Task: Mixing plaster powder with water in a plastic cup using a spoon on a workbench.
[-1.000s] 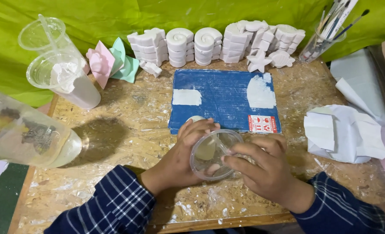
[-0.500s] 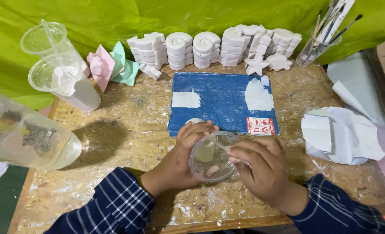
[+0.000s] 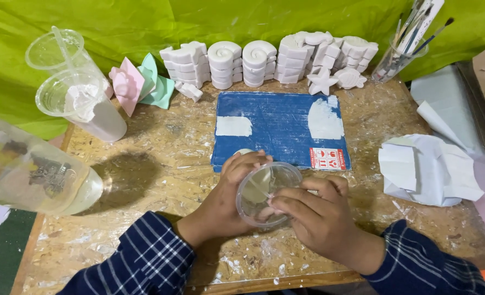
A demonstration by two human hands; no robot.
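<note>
Both hands grip a clear plastic cup (image 3: 267, 192) tilted above the near edge of the desk (image 3: 144, 164). The left hand (image 3: 226, 199) wraps its fingers around the cup's side, and the right hand (image 3: 313, 218) clamps its rim from the other side. A blue board (image 3: 278, 131) lies just beyond, with white plaster shapes (image 3: 259, 63) stacked behind it.

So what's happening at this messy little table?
A person grips a small clear plastic cup in both hands, left hand behind it, right hand in front, just below a blue mat smeared with white. White cast shapes line the back edge, with a jar of brushes nearby.
</note>
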